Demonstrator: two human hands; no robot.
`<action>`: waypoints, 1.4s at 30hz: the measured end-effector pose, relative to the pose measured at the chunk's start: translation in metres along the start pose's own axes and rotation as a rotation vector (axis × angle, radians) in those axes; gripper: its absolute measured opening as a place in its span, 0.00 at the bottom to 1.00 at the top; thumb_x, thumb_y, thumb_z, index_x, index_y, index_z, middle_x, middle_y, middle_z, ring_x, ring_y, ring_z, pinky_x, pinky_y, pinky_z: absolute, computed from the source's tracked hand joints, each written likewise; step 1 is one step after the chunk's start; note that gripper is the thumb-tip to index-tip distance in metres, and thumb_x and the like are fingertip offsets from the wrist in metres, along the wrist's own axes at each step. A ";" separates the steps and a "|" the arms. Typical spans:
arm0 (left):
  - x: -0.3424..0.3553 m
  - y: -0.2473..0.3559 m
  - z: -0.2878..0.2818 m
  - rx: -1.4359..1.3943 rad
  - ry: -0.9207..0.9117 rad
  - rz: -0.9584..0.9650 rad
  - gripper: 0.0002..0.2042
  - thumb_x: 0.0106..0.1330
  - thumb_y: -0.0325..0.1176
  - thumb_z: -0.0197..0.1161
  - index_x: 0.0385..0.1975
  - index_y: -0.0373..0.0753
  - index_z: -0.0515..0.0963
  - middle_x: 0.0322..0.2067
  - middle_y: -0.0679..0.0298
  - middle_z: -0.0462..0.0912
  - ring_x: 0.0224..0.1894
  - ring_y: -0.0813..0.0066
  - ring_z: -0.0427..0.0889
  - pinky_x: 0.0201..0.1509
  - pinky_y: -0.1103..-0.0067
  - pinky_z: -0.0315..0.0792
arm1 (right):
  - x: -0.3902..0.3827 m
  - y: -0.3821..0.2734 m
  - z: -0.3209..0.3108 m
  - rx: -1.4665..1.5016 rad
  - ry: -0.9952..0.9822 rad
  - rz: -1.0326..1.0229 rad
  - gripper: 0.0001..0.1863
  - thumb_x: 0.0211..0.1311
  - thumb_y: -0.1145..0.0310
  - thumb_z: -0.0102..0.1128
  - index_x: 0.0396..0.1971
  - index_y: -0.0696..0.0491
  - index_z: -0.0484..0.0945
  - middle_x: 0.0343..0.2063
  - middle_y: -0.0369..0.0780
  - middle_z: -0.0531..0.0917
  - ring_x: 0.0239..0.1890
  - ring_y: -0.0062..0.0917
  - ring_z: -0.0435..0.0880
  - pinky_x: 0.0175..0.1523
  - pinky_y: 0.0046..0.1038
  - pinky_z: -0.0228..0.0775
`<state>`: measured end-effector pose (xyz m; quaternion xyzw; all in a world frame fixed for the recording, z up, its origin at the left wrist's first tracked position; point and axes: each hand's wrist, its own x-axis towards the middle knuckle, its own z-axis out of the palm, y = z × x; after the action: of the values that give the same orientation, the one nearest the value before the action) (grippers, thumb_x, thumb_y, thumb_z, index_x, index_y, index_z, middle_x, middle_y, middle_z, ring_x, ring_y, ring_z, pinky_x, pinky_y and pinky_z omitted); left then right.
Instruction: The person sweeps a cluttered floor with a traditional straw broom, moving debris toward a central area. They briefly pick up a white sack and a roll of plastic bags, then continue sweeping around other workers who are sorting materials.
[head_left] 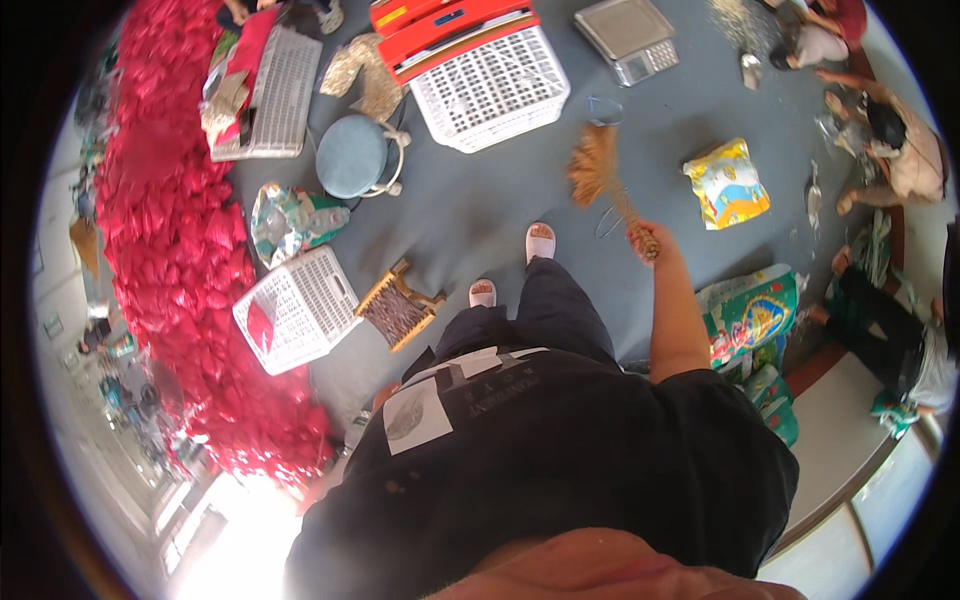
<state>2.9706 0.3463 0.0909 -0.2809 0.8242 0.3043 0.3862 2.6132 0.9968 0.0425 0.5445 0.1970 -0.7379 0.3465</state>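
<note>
My right hand, on the outstretched right arm, is closed round the braided handle of a straw broom. The broom's fanned bristles point away from me, over the grey floor. Loops of thin blue string or wire lie by the bristles. To the right of the broom is a yellow and white plastic bag. Only a small patch of skin shows at my left side, by the black shirt; the left hand itself is hidden.
Red packages are piled along the left. Near them are white crates, a blue round stool and a small woven stool. Ahead stand a red-topped crate and a scale. Green sacks and several people are at right.
</note>
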 end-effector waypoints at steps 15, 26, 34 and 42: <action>0.045 0.290 -0.093 0.263 -0.100 0.208 0.16 0.56 0.45 0.49 0.32 0.37 0.73 0.32 0.54 0.76 0.38 0.60 0.74 0.40 0.73 0.66 | -0.005 -0.080 -0.008 -0.105 -0.156 -0.069 0.11 0.52 0.68 0.48 0.32 0.59 0.65 0.20 0.46 0.74 0.12 0.23 0.73 0.15 0.18 0.71; 0.157 0.300 -0.152 0.488 -0.246 0.363 0.15 0.54 0.43 0.51 0.34 0.40 0.74 0.31 0.55 0.76 0.37 0.61 0.75 0.39 0.75 0.66 | -0.027 -0.126 -0.042 0.058 0.208 -0.583 0.11 0.51 0.69 0.48 0.36 0.53 0.65 0.20 0.42 0.72 0.13 0.25 0.71 0.12 0.25 0.65; 0.280 0.343 -0.177 0.528 -0.300 0.436 0.14 0.53 0.41 0.52 0.33 0.40 0.75 0.32 0.55 0.76 0.37 0.62 0.75 0.39 0.75 0.66 | -0.096 0.073 -0.048 0.157 0.260 -0.539 0.09 0.51 0.67 0.45 0.34 0.50 0.65 0.15 0.40 0.71 0.11 0.25 0.70 0.11 0.27 0.63; 0.333 0.497 -0.212 0.733 -0.344 0.967 0.12 0.56 0.37 0.50 0.33 0.39 0.74 0.32 0.56 0.76 0.37 0.61 0.74 0.40 0.74 0.67 | -0.010 0.107 -0.026 0.821 0.496 -0.293 0.07 0.45 0.72 0.54 0.24 0.54 0.65 0.13 0.39 0.70 0.13 0.25 0.72 0.17 0.29 0.70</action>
<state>2.3434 0.4444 0.0732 0.3269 0.8349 0.1832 0.4031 2.7105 0.9440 0.0527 0.7616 0.0414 -0.6439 -0.0609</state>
